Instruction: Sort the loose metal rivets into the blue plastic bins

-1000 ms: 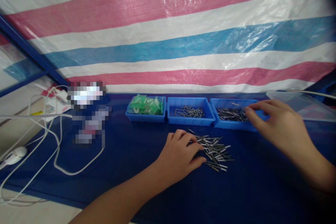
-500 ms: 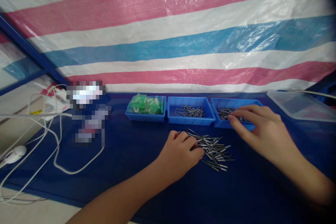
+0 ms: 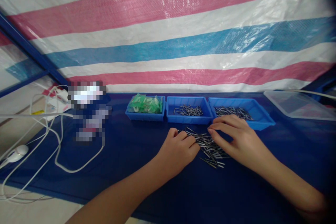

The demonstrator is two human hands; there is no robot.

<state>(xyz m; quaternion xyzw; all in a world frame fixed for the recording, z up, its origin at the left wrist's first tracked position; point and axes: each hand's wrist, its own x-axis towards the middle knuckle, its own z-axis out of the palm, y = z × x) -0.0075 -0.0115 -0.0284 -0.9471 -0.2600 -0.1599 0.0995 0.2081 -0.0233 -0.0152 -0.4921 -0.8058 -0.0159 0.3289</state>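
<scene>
A loose heap of thin metal pins (image 3: 210, 147) lies on the dark blue tabletop. At its left edge rests my left hand (image 3: 180, 150), fingers curled down and closed; its fingertips and whatever they hold are hidden. Over the right side of the heap hovers my right hand (image 3: 235, 138), thumb and fingers slightly apart, with nothing visible between them. Behind it, the right blue bin (image 3: 258, 112) holds many similar pins. A middle blue bin (image 3: 189, 119) contains shorter-looking metal pins. In the left blue bin (image 3: 145, 116) are green plastic packets (image 3: 145, 104).
A translucent plastic lid (image 3: 299, 106) lies at the right rear. White cables (image 3: 59, 161) and a white rounded device (image 3: 19, 152) occupy the left side, near a blurred-out patch. A striped sheet (image 3: 168, 52) hangs behind the blue table (image 3: 118, 168).
My right hand has moved left and toward me, from over the right bin to the heap, uncovering the bin's pins. My left hand has barely moved.
</scene>
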